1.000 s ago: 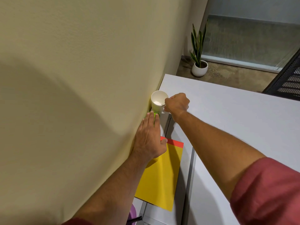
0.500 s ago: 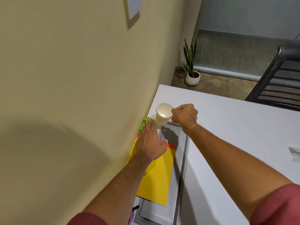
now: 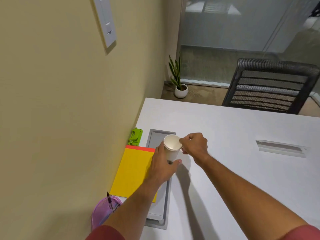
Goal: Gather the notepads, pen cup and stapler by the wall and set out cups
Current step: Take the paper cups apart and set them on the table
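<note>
Both hands share the white paper cup (image 3: pixel 172 147): the left hand (image 3: pixel 162 166) wraps its lower body while the right hand (image 3: pixel 194 144) pinches the rim, probably to peel one cup off a nested stack. It hangs above the grey cable hatch (image 3: pixel 159 172), just right of the yellow notepad (image 3: pixel 133 172); green stapler (image 3: pixel 135 136) far and purple pen cup (image 3: pixel 105 211) near already sit by the wall (image 3: pixel 60 101)

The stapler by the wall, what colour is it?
The stapler is bright lime green, seen in the head view, the only one.
</note>
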